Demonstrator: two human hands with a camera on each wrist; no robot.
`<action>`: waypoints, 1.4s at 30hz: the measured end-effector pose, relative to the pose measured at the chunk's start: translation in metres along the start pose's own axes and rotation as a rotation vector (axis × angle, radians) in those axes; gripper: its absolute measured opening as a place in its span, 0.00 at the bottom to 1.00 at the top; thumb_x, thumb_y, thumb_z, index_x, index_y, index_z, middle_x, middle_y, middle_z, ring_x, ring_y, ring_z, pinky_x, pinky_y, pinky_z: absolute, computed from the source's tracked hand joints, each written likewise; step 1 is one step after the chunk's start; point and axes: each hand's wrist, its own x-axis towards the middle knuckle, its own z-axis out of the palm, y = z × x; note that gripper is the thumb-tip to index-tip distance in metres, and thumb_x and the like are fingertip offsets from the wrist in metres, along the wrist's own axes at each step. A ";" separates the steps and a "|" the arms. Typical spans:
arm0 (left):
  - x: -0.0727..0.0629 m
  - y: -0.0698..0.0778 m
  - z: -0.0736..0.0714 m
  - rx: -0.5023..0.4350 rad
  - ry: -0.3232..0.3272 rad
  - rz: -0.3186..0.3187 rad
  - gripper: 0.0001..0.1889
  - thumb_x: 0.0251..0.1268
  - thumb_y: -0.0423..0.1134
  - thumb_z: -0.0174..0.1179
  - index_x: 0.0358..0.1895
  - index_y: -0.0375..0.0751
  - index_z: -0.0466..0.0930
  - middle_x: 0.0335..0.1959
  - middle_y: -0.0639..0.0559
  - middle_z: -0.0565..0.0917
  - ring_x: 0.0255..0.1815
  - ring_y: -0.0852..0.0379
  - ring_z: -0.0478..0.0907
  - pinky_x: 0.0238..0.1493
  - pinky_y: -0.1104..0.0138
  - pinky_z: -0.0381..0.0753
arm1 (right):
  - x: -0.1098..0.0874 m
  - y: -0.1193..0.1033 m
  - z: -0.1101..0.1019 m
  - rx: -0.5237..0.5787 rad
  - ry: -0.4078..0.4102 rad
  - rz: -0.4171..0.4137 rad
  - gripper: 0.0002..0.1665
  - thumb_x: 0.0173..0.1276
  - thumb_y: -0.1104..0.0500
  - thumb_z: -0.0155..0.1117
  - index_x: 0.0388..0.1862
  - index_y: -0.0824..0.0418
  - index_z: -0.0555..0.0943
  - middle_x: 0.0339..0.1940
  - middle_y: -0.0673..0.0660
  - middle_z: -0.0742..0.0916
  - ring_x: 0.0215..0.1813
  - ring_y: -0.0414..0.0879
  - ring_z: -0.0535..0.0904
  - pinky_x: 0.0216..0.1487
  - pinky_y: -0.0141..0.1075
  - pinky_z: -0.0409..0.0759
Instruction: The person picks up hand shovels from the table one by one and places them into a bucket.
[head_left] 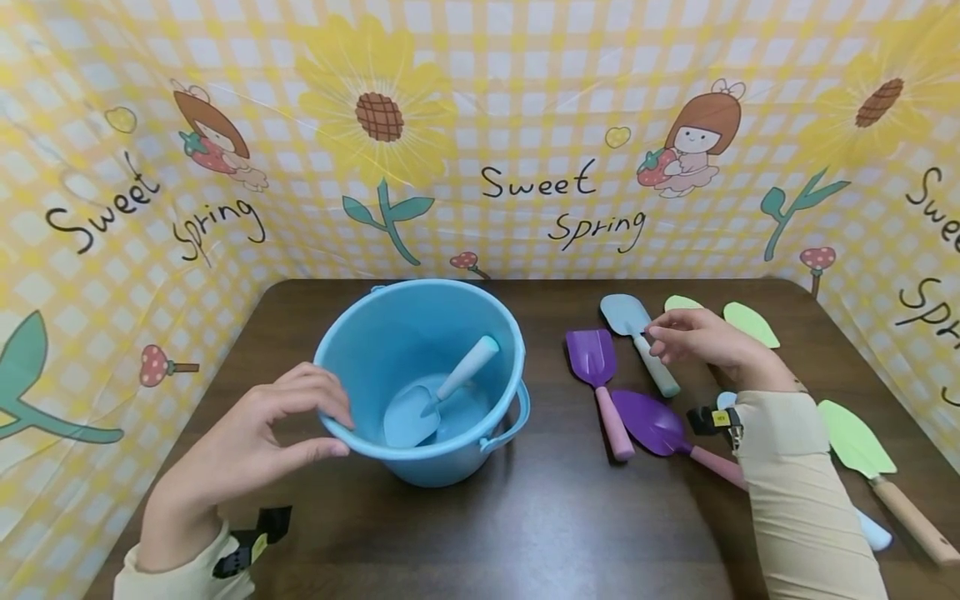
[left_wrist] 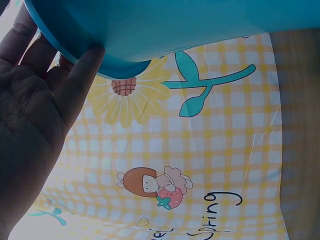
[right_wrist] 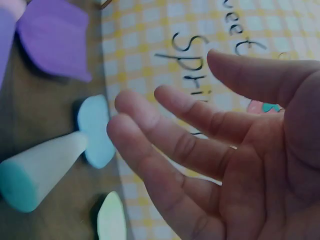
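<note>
1. Right hand: fingers loosely spread and slightly bent, nothing held between them.
2. Blue shovel: just beside the right hand, below and left of it; handle end toward the person. Not gripped; fingertip contact cannot be told.
3. Left hand: pinching the rim of the bucket, fingers over the edge, thumb outside. Bucket stands just right of this hand, apparently upright.
4. Inside the bucket, right of the left hand's fingertips: small shovel, handle slanting up.
5. Around the right hand: flat purple shovel to its left; round purple shovel nearer the person; pale green blades beyond it; wooden-handled green shovel to its right, nearer the person.
6. Step, as I judge it: left hand steadying the bucket, right hand poised empty among the shovels.
7. Next move, my reading: picking up the blue shovel would call for lowering the fingertips to its handle and closing the thumb against them, bucket braced.
</note>
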 end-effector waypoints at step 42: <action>-0.001 0.003 -0.002 0.026 -0.032 -0.115 0.23 0.44 0.25 0.76 0.40 0.56 0.83 0.41 0.62 0.83 0.52 0.62 0.72 0.59 0.74 0.68 | 0.018 0.039 0.010 0.047 -0.035 0.418 0.36 0.77 0.45 0.52 0.67 0.74 0.65 0.63 0.79 0.74 0.58 0.61 0.79 0.52 0.42 0.80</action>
